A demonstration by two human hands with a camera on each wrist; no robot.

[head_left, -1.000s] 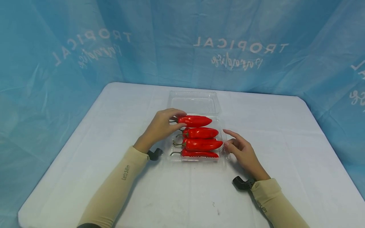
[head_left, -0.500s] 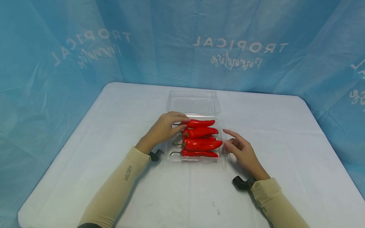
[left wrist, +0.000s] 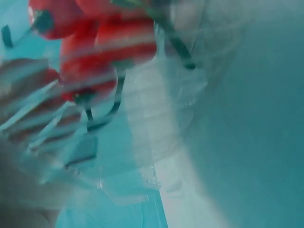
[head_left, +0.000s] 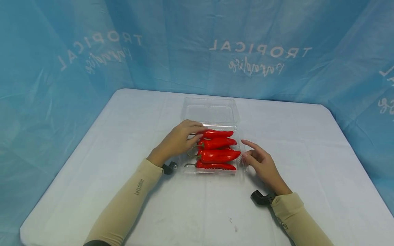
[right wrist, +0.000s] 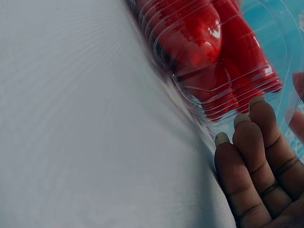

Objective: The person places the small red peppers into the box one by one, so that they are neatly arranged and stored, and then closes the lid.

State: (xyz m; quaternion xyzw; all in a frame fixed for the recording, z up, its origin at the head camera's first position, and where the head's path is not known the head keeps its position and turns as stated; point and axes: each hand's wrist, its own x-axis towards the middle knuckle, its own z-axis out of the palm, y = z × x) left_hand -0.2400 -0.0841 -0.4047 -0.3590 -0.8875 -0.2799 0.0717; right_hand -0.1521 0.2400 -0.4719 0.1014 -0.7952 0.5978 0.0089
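Observation:
A clear plastic clamshell box [head_left: 212,172] lies with its lid [head_left: 210,111] folded back. Several glossy red peppers [head_left: 219,156] lie crosswise in it, green stems to the left. My left hand [head_left: 180,138] reaches over the left wall and holds the farthest red pepper [head_left: 218,133] by its stem end, thumb near, fingers beyond; its stem is mostly hidden. In the blurred left wrist view, stems [left wrist: 118,95] show through ribbed plastic. My right hand [head_left: 260,164] touches the box's right wall; in the right wrist view, straight fingertips [right wrist: 241,118] rest against the ribbed side.
A white-covered table [head_left: 197,212] carries the box near its middle. Blue printed sheeting [head_left: 197,68] hangs behind and at the sides. Black wrist mounts [head_left: 261,198] sit below both hands, next to the beige sleeves [head_left: 126,201].
The left hand has lowered the farthest pepper toward the near side and slightly right, setting it close behind the other peppers. The right hand has stayed at the box's wall.

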